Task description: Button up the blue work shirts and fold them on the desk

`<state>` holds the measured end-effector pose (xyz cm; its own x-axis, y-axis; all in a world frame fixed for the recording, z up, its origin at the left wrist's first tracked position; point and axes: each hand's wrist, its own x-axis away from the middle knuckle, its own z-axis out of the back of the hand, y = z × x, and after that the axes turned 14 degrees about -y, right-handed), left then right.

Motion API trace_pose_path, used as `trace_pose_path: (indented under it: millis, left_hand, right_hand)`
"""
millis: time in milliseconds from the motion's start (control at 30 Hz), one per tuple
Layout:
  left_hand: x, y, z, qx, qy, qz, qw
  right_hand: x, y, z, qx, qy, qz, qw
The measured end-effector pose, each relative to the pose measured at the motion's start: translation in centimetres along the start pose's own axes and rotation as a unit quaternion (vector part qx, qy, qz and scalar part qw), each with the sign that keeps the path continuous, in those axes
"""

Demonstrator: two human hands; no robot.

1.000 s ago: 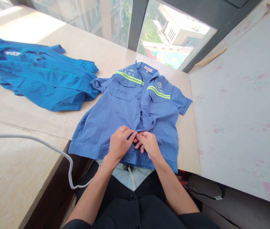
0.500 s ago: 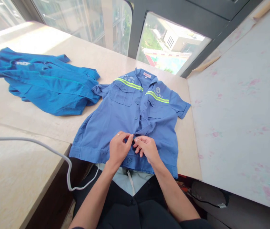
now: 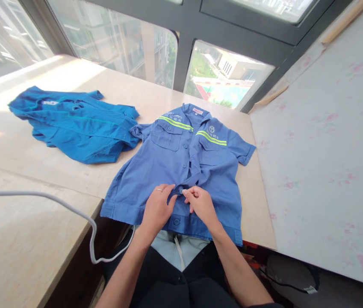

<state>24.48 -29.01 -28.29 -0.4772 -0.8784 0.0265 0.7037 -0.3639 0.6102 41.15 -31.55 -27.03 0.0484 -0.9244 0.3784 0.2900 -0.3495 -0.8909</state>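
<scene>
A blue short-sleeved work shirt (image 3: 162, 167) with yellow-green stripes lies front up before me, its collar toward the window. Its front placket is buttoned at the hem and bunched in the middle. At the lower placket, my left hand (image 3: 158, 207) pinches the cloth edge between thumb and fingers. My right hand (image 3: 201, 204) has thumb and forefinger closed at a button (image 3: 181, 191) on the same placket, its other fingers curled. Below both hands another button (image 3: 176, 222) shows on the waistband.
A brighter blue garment (image 3: 81, 124) lies crumpled on the pale countertop (image 3: 40, 226) at the left. A white cable (image 3: 56, 201) crosses the counter and hangs over its edge. Windows (image 3: 229, 77) stand behind; a flower-patterned wall panel (image 3: 322, 162) bounds the right.
My view has tilted up slightly. The left fingers have spread a little along the placket, and a button now shows between my hands.
</scene>
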Motion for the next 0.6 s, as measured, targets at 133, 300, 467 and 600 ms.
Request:
trace_pose_path:
  millis: [133,300,467,600]
  left_hand:
    - [1.7,-0.9,0.1,-0.094,-0.005,-0.019,0.995]
    - [3.9,-2.8,0.5,-0.178,-0.017,-0.033,0.983]
    - [5.3,-4.5,1.0,-0.204,-0.022,-0.038,0.978]
    - [5.5,-5.9,1.8,-0.185,0.016,0.001,0.983]
  right_hand:
    - [1.1,0.5,1.3,0.182,0.105,0.114,0.971]
    - [2.7,4.3,3.2,0.408,0.079,0.197,0.888]
    - [4.9,7.9,5.3,0.500,0.063,0.175,0.846]
    - [6.1,8.5,6.6,0.497,0.063,0.181,0.846]
